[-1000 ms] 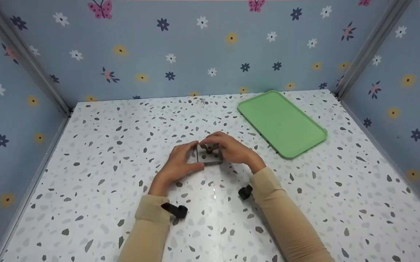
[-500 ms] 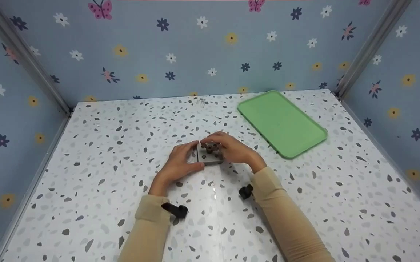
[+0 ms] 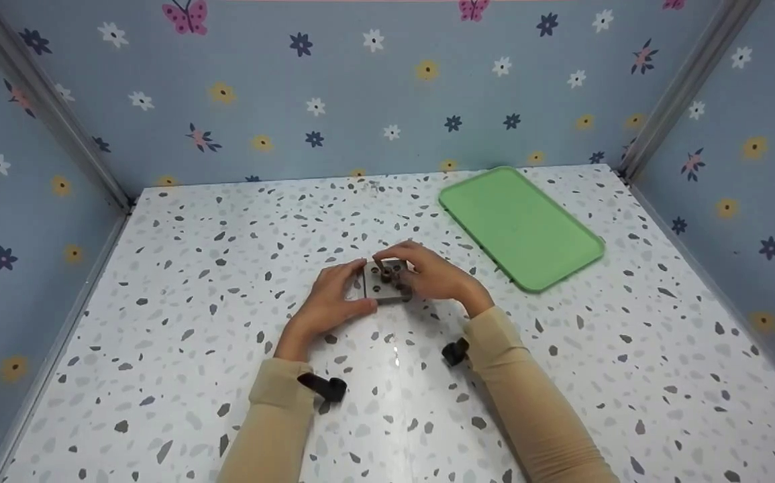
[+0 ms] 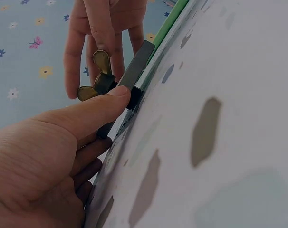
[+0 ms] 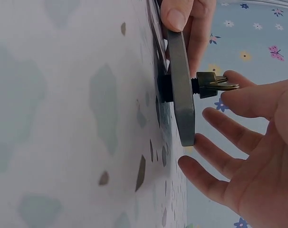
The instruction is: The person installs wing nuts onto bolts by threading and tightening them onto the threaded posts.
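A small square metal plate [image 3: 387, 290] with several holes sits at the middle of the table, raised slightly on a dark bolt head [image 5: 167, 89] beneath it. From its top face rises a threaded stud carrying a brass-coloured wing nut [image 5: 208, 85]. My left hand [image 3: 333, 298] grips the plate by its left side, thumb at the near edge and fingers at the far one. With thumb and forefinger, my right hand [image 3: 431, 272] pinches the wing nut at its wings. The other right fingers spread beside the plate's edge, as the right wrist view shows.
A green tray [image 3: 521, 228] lies at the back right of the speckled white table [image 3: 226, 322]. Flower-patterned panels [image 3: 360, 87] close in the back and both sides. A small black camera is strapped to each wrist.
The wing nut has turned on its stud, and the right fingers have shifted slightly with it, uncovering more of the plate's holes. The left hand and the plate have stayed put.
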Demonstrator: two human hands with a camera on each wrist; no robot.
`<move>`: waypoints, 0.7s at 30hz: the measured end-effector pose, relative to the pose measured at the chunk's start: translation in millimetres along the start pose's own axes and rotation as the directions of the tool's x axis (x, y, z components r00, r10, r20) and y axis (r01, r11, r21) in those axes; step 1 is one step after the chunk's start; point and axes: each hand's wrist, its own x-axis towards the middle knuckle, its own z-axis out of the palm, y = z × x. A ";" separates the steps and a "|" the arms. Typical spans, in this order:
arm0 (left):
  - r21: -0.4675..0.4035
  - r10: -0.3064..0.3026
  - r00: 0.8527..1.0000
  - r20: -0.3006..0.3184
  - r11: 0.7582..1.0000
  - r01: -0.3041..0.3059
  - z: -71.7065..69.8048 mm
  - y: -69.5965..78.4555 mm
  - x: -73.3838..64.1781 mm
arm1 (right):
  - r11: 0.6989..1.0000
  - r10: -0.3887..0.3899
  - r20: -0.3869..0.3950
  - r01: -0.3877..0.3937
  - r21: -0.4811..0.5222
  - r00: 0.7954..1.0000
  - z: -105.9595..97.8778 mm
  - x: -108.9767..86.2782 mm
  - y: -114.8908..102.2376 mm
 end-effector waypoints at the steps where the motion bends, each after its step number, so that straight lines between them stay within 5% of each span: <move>1: 0.002 0.000 1.000 0.001 1.000 0.000 -0.2 0.1 0.1 | 1.000 0.001 -0.001 -0.001 0.001 1.000 -0.5 0.0 -0.3; 21: -0.028 -0.011 1.000 -0.005 1.000 0.011 0.5 0.5 0.2 | 0.998 0.055 -0.033 -0.053 0.037 0.998 -3.7 -3.2 -0.4</move>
